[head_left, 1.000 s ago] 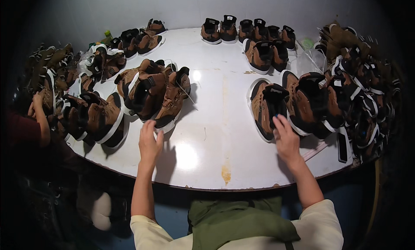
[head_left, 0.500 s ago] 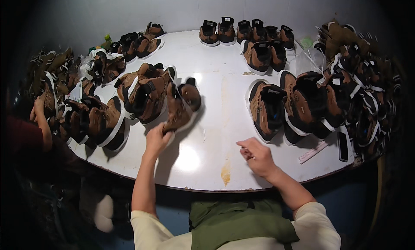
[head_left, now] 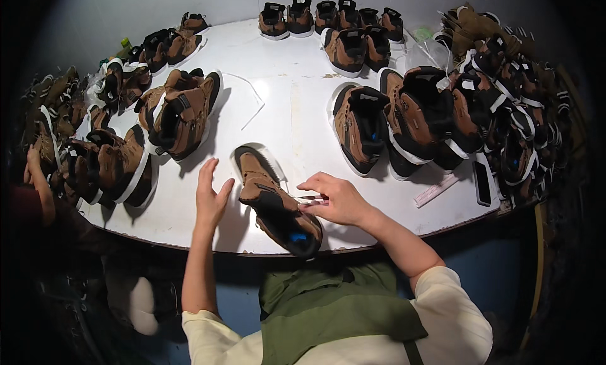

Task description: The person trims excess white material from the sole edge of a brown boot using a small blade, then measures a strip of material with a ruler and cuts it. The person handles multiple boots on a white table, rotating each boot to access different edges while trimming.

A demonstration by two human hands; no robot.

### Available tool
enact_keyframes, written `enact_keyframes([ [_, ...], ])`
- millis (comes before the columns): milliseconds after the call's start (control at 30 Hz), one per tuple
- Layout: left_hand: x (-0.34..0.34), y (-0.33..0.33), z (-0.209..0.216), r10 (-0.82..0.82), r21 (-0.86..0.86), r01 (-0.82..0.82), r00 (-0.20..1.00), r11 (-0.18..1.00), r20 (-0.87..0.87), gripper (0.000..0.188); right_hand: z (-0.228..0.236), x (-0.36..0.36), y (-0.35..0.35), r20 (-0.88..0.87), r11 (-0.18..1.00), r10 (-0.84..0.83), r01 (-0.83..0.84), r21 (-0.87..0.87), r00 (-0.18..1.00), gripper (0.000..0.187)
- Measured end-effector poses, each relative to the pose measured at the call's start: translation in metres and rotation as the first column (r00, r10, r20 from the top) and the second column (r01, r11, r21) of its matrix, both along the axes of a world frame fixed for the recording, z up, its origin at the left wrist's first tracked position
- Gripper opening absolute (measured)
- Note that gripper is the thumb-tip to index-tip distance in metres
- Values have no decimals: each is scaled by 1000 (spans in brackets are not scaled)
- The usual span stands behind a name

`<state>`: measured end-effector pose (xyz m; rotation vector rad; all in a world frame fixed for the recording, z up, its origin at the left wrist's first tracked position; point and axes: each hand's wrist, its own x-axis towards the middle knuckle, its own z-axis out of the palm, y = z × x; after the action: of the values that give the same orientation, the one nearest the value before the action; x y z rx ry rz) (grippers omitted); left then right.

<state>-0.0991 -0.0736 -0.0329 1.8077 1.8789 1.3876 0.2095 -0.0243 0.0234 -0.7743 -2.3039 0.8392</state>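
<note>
With the left hand (head_left: 211, 197) spread open beside it and the right hand (head_left: 338, 199) pinching a thin tool (head_left: 310, 199), the brown boot (head_left: 276, 204) at the tabletop's (head_left: 297, 115) near edge risked sliding off.

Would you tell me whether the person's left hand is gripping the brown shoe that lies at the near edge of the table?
No, the left hand is open with fingers spread beside the brown shoe, not gripping it.

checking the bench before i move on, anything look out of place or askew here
One brown boot lies alone at the near edge of the white table, heel end at the rim, between both hands. A loose white strip lies mid-table.
</note>
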Motion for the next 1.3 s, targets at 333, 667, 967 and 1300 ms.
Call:
enact_keyframes([
  [333, 117, -62, 92, -198, -1, 200, 970, 980, 138, 82, -10, -8, -29, -181, 902, -268, 181, -393, 946, 27],
  [667, 72, -81, 3, -121, 302, -32, 873, 953, 473, 46, -67, -11, -9, -124, 410, -332, 25, -912, 935, 42],
  [967, 73, -93, 3, 129, 334, -75, 982, 940, -141, 50, -42, -20, -22, -335, 180, -496, -282, -942, 801, 39],
  [1300, 88, -83, 0, 78, 469, 84, 946, 879, -315, 24, -55, -7, -23, -441, 204, -555, -399, -894, 705, 40],
])
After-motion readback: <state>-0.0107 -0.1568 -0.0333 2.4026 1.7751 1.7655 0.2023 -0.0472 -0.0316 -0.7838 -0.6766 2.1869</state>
